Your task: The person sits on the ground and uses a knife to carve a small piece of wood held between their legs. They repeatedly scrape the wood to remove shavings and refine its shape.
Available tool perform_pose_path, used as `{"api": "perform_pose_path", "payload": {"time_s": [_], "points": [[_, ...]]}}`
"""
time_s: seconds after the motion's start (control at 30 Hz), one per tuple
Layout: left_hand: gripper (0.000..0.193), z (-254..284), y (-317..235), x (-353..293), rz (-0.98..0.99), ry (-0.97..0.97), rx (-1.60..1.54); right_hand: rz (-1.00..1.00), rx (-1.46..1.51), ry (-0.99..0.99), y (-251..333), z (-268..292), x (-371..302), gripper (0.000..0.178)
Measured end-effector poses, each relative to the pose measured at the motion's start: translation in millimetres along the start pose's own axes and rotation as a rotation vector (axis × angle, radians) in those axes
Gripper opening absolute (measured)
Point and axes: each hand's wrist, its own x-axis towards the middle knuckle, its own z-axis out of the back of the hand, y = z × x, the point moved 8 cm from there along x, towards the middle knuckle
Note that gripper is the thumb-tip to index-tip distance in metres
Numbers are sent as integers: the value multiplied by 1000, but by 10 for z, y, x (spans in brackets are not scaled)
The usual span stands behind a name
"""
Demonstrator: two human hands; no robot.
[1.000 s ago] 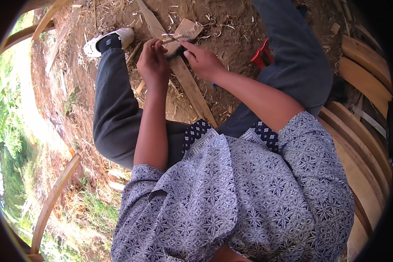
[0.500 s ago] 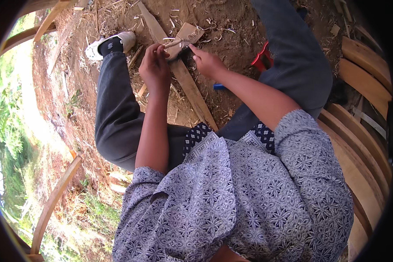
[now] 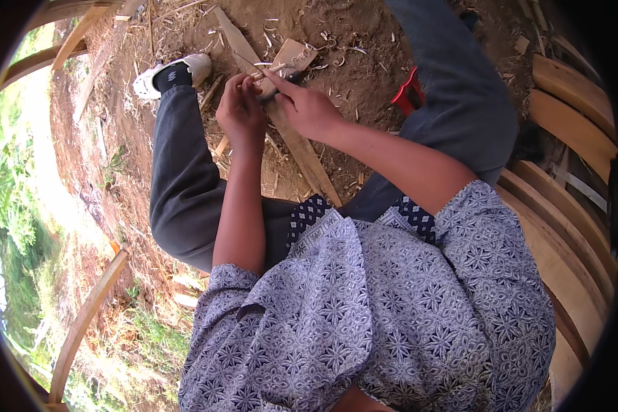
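My left hand (image 3: 242, 106) has its fingers curled around a short, thin, pale wooden stick (image 3: 259, 77). Close on its right, my right hand (image 3: 307, 110) is closed, its index finger reaching to the stick. From between the hands a slim, pointed strip (image 3: 246, 62) slants up and to the left; its kind is too small to tell, and what lies inside the right fingers is hidden. Just below the fingertips is a blurred dark grey object (image 3: 271, 90). Under both hands a long wooden board (image 3: 302, 154) lies on the ground, with a shorter wood piece (image 3: 296, 53) across it.
Pale wood shavings (image 3: 357, 49) litter the brown soil. A red tool handle (image 3: 408, 93) rests beside my right leg (image 3: 453, 96). Curved timber pieces (image 3: 573, 89) are stacked at the right, and a curved beam (image 3: 86, 323) stands at the left. My left foot wears a white shoe (image 3: 198, 65).
My right hand has moved left, from the stick's far end up to my left hand. The slim strip now points up-left. A blue object under my right forearm is now hidden.
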Motion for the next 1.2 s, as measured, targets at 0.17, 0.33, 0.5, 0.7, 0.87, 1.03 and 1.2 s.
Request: {"api": "perform_pose_path", "payload": {"time_s": [0.17,0.33,0.5,0.7,0.87,1.03,1.2], "points": [[12,-18,-74,4,-6,28,88,-2,-163,-30,-784,-31,161,56],[10,-21,-36,4,-21,17,44,-63,-186,-89,-1045,-185,394,56],[11,-4,-19,-23,-12,1,24,16,-94,-32,-334,-70,109,55],[13,-40,-68,2,-22,42,112,-121,-193,-62,-1128,-153,401,56],[17,11,-20,-19,-49,14,108,-48,-99,19,-388,-29,145,55],[17,-19,-96,-28,-61,32,112,-227,-267,121,-939,93,206,54],[16,-6,-83,38,-80,16,117,-74,-152,-77,-1039,-166,356,55]]}}
